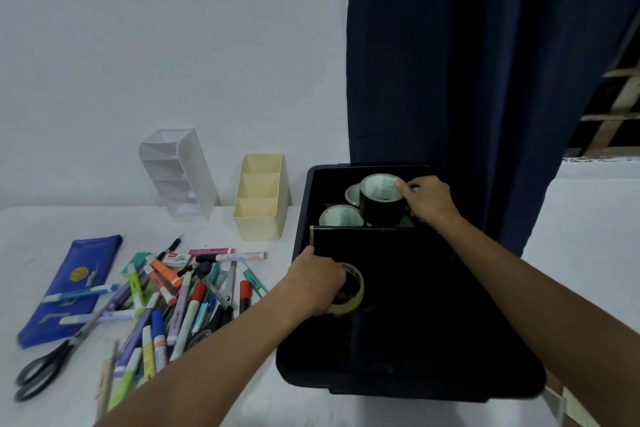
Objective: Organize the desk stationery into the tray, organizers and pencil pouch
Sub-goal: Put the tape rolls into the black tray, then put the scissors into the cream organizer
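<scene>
A black tape roll (pixel 381 199) stands tilted in the far compartment of a black tray (pixel 408 381), resting on two other rolls (pixel 341 215) whose pale cores face up. The right hand (pixel 427 199) holds it at its right side, thumb hooked over the top rim into the core, fingers curled against the outer wall. A black divider (pixel 377 243) crosses the tray just in front of these rolls. In the near compartment, a yellowish clear tape roll (pixel 349 291) lies close to the tray's left wall; the left hand (pixel 317 282) has its grip clamped on this roll, covering its left half with curled fingers. To the left of the tray, on the white surface (pixel 270 392), lies a loose heap of markers and pens (pixel 183 295). Farther left are a blue pencil pouch (pixel 74 284) and grey-handled scissors (pixel 45 367). Behind the heap stand a cream organizer (pixel 261 199) and a white organizer (pixel 181 173), against a pale wall. A dark blue curtain (pixel 467 62) hangs behind the tray.
</scene>
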`<move>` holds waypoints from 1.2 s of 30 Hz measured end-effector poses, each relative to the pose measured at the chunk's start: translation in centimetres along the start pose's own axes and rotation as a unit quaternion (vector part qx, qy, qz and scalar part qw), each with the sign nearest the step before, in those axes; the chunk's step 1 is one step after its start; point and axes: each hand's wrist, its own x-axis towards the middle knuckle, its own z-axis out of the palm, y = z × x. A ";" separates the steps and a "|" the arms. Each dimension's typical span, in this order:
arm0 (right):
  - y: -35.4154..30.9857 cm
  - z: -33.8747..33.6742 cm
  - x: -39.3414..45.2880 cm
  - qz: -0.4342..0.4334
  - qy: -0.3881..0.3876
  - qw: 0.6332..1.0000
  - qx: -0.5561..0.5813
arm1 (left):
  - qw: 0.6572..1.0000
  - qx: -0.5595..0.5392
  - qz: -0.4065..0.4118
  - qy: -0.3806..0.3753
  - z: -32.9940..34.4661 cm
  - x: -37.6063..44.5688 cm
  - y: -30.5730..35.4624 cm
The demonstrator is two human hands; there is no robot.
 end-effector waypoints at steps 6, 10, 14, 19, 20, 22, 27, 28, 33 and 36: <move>-0.9 0.1 -1.1 -0.059 0.067 0.996 -0.010 | 0.997 -0.082 0.007 0.010 -0.5 -0.4 -0.6; -3.2 0.8 -2.4 -0.127 0.083 0.988 -0.020 | 0.964 -0.256 -0.010 0.065 -1.7 -1.6 -2.4; -7.0 3.0 -4.0 -0.198 0.049 0.979 -0.002 | 0.930 -0.317 -0.059 0.179 -2.1 -3.4 -6.0; -11.5 7.7 -6.1 -0.266 -0.047 0.963 -0.011 | 0.917 -0.320 -0.157 0.180 -0.4 -7.4 -12.3; -12.1 8.6 -6.6 -0.277 -0.073 0.958 -0.010 | 0.915 -0.318 -0.173 0.175 0.1 -8.3 -13.5; -13.5 10.6 -7.7 -0.297 -0.125 0.947 -0.015 | 0.909 -0.321 -0.209 0.168 1.3 -10.3 -15.9; -15.8 14.7 -10.4 -0.330 -0.241 0.911 -0.056 | 0.901 -0.319 -0.260 0.138 4.9 -14.8 -20.0; -16.2 15.2 -11.0 -0.344 -0.260 0.900 -0.070 | 0.901 -0.318 -0.266 0.131 5.6 -15.5 -20.4; -17.7 18.2 -14.4 -0.389 -0.369 0.830 -0.155 | 0.883 -0.352 -0.297 0.086 9.6 -19.8 -21.5; -17.8 19.2 -15.8 -0.384 -0.425 0.790 -0.218 | 0.872 -0.354 -0.330 0.067 12.0 -22.6 -21.3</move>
